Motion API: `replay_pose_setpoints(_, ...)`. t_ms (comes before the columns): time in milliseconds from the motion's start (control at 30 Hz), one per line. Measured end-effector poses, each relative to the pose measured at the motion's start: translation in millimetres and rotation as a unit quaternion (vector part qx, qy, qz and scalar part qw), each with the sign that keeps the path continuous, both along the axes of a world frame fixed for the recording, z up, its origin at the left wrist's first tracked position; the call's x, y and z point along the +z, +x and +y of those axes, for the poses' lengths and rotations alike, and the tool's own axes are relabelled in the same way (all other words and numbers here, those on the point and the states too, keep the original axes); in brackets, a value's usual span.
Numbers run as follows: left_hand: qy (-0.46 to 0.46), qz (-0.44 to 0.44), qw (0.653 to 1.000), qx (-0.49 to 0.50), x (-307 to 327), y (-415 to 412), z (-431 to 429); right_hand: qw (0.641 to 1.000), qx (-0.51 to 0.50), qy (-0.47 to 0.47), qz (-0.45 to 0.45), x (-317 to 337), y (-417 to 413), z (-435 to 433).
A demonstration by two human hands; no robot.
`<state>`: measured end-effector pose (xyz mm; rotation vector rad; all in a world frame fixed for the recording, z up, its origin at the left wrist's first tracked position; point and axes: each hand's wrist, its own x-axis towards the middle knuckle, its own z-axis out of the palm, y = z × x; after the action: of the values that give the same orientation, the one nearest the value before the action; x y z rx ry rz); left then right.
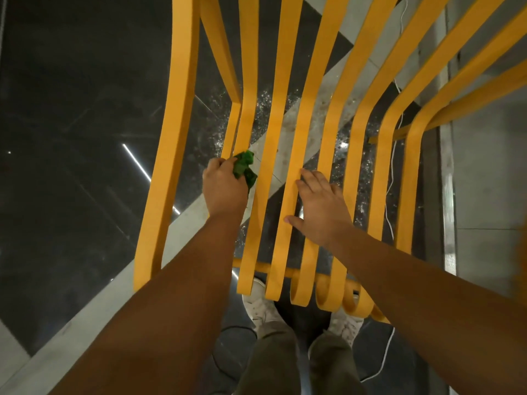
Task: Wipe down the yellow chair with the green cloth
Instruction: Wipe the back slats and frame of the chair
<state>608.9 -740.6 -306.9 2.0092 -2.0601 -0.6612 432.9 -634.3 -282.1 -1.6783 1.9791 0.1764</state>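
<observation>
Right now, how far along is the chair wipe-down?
Nothing shows as finished: no slat looks visibly cleaner or wet. In hand: the left hand grips the bunched green cloth against a seat slat near the left side of the yellow slatted chair, while the right hand lies flat on the middle slats, bracing. Left, as far as I can judge: the slats to the right, the backrest and the outer frame.
</observation>
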Motion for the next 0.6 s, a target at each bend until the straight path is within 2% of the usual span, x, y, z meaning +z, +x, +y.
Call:
replay_pose_setpoints(233, -0.016, -0.013, 1.000, -0.012, 5, 21, 41, 1.000, 0.001, -0.003, -0.002, 1, -9, 4)
replay_pose_setpoints(400, 0.024, 0.003, 1.000, -0.010, 12, 17, 40, 1.000, -0.026, -0.009, -0.004, 1, -21, 23)
replay_pose_setpoints(500, 0.023, 0.041, 0.997, -0.069, 14, 3, 52, 0.999, -0.036, -0.016, 0.002, 0, -28, 34)
replay_pose_setpoints(600, 0.002, 0.040, 0.991, -0.124, 11, -3, 68, 0.999, -0.037, -0.015, 0.005, -1, -32, 38)
